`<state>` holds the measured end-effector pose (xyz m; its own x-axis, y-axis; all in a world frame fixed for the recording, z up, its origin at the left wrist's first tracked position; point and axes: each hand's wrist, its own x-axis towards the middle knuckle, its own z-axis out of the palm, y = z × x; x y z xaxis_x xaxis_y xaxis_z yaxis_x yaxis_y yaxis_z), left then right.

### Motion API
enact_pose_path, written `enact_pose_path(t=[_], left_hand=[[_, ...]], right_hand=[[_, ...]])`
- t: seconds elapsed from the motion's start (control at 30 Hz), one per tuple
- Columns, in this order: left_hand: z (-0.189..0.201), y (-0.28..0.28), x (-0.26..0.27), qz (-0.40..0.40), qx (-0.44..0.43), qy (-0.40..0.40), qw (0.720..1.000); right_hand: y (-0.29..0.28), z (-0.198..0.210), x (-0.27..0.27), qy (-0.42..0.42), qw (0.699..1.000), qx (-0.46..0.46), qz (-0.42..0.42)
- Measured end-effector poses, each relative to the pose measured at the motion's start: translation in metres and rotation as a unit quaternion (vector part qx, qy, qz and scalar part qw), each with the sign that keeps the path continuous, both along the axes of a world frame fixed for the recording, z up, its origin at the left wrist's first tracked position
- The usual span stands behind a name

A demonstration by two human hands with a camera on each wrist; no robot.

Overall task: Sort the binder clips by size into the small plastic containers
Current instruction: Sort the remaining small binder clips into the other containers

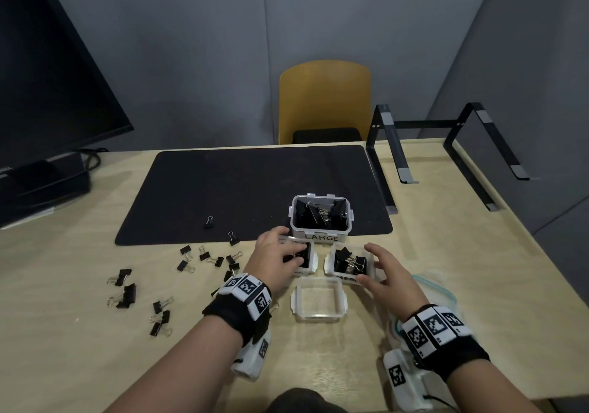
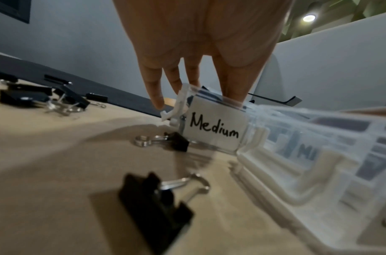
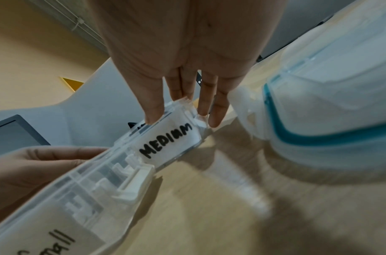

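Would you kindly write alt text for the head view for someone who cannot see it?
A person's left hand holds the left container and their right hand the right container, both small, clear and holding black binder clips, on a wooden table. An empty container sits nearer, the LARGE container behind, loose clips to the left.

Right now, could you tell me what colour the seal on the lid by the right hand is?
Teal; the seal shows best in the right wrist view.
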<state>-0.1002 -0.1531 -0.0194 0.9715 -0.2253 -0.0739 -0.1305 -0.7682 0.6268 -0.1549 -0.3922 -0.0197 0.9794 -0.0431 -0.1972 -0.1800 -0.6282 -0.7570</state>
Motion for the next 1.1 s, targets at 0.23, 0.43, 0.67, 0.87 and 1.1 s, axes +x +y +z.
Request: enact_pose_path(t=[0.23, 0.43, 0.67, 0.87, 1.1], left_hand=[[-0.003, 0.004, 0.003, 0.009, 0.008, -0.006, 1.000], [-0.006, 0.003, 0.001, 0.014, -0.012, -0.022, 1.000], [0.002, 0.005, -0.002, 0.019, -0.011, -0.002, 1.000], [0.009, 0.020, -0.017, 0.068, -0.036, -0.018, 0.997], [0.007, 0.059, -0.036, 0.089, 0.003, 0.040, 0.995]], right_hand=[[0.000, 0.000, 0.000, -0.002, 1.000, 0.001, 0.005], [-0.001, -0.002, 0.001, -0.011, 1.000, 0.004, 0.005], [-0.002, -0.003, 0.001, -0.009, 1.000, -0.005, 0.012], [0.001, 0.004, 0.003, -0.007, 0.999, -0.042, 0.019], [0.005, 0.019, 0.008, -0.007, 0.990, -0.138, 0.035]])
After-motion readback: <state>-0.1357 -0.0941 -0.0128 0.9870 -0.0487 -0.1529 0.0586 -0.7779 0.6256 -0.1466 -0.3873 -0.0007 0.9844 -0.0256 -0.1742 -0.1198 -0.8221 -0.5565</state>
